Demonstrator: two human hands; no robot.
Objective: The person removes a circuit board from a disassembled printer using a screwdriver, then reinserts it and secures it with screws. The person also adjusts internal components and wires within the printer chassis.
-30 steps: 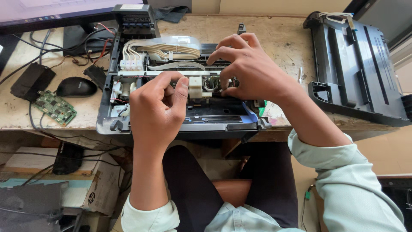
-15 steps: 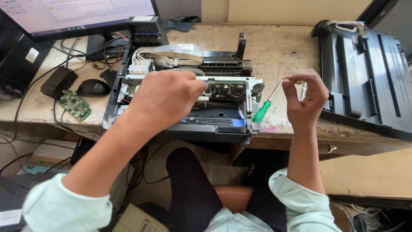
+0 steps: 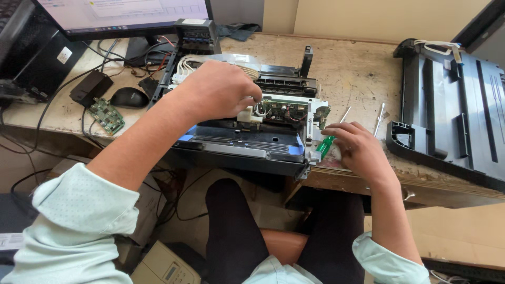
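Pale green sleeves cover both our forearms, pushed up near the elbows. Our left hand (image 3: 218, 92) reaches over the opened printer chassis (image 3: 247, 123), knuckles up, with the fingers curled narrow and pinching a small white part (image 3: 248, 114) beside the green circuit board (image 3: 281, 109) inside it. Our right hand (image 3: 357, 147) lies low on the wooden table (image 3: 352, 73), just right of the chassis corner. Its fingers are half closed over the green handle of a screwdriver (image 3: 329, 141), whose metal shaft points up and away from us. We cannot tell if the grip is firm or only resting.

Inside the chassis we see white ribbon cables (image 3: 210, 62) at the back and a flat black tray floor at the front. A second, thin screwdriver (image 3: 379, 119) lies apart on the table, between our right hand and the black printer cover (image 3: 452, 110).

Left of the chassis are a loose green board (image 3: 107, 116), a black mouse (image 3: 129, 97) and a monitor (image 3: 126, 16). The chassis front hangs a little over the table edge, and bare table surface shows behind the right hand.
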